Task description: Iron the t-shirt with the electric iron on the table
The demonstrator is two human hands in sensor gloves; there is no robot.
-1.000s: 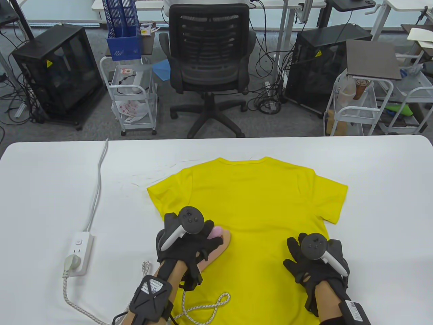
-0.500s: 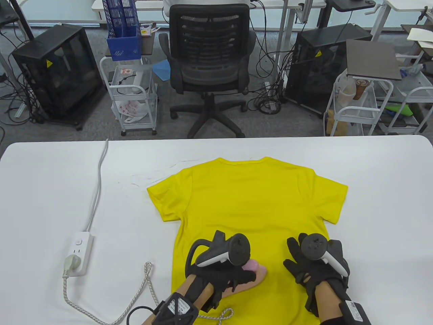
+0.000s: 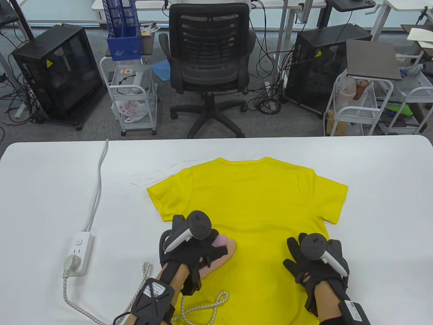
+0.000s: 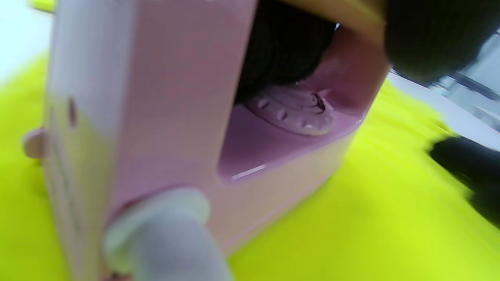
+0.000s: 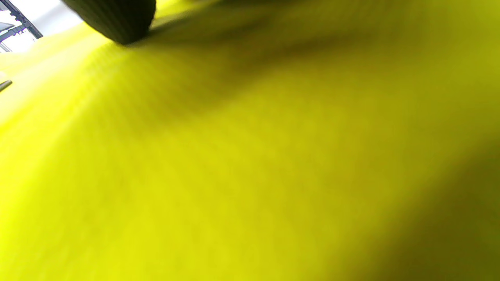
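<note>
Table view is showing a yellow shirt lying flat on the white worktop, collar away from the person, with the left hand gripping a pink iron on its lower left part, fingers curling round the handle. Right hand is pressing flat on the lower right part, fingers spreading straight. Bare worktop is lying wide on both sides, while a strip and cord are sitting left.

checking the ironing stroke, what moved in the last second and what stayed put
The left hand, gripping the pink iron, swept toward the shirt's hem and back up near its left side. The right hand stayed flat on the yellow t-shirt, which did not shift.
</note>
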